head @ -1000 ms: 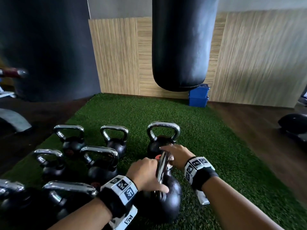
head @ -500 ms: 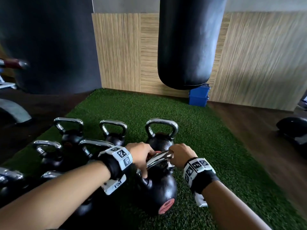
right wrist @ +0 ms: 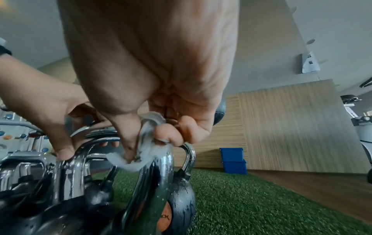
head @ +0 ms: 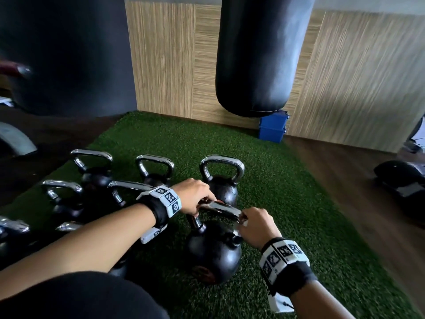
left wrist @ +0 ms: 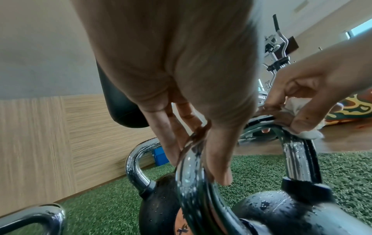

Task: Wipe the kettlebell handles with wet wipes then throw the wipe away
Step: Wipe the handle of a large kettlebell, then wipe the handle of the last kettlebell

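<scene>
A black kettlebell [head: 213, 252] with a chrome handle [head: 220, 209] stands on the green turf in front of me. My left hand [head: 195, 199] grips the handle's left corner, thumb on the near side and fingers on the far side [left wrist: 173, 143]. My right hand [head: 257, 224] pinches a white wet wipe [right wrist: 149, 143] against the handle's right corner. The wipe [left wrist: 306, 132] bunches under the thumb and fingers. Water drops cover the chrome [left wrist: 191, 174].
Several more kettlebells [head: 222, 180] stand in rows to the left and behind. A black punching bag [head: 259, 56] hangs above the turf's far end. Blue bins [head: 272, 127] sit by the wooden wall. Exercise machines [head: 404, 178] stand on the dark floor at right.
The kettlebell's handle has swung from pointing away from me to lying crosswise. My left hand moved up to its left corner; my right hand with the wipe slid to its right corner.
</scene>
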